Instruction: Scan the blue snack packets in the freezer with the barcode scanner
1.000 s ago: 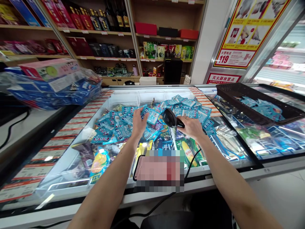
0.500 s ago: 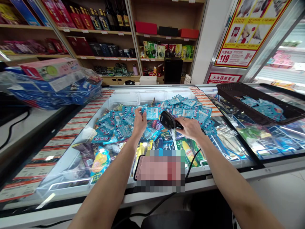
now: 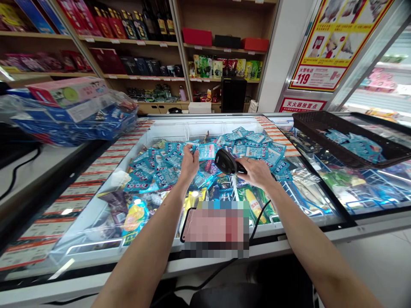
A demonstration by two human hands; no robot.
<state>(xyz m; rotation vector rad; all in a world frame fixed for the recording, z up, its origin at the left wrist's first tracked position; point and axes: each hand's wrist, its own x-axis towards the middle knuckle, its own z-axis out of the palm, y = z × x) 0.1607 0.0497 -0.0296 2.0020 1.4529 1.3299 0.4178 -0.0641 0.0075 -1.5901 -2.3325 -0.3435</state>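
We find the left hand point(image 3: 190, 162) with thumb and fingers clamped on the left end of a blue packet point(image 3: 206, 151), amid loose packets point(image 3: 167, 167) on the freezer point(image 3: 293, 247). We note the right hand's point(image 3: 257, 172) fingers wrapped around a black scanner point(image 3: 225, 162), its head just beside the packet's right end. We record similar packets in the brown basket point(image 3: 321, 144).

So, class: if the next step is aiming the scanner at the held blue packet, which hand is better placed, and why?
Probably the right hand: it grips the scanner, whose head sits beside the blue packet. The left hand holds that packet.
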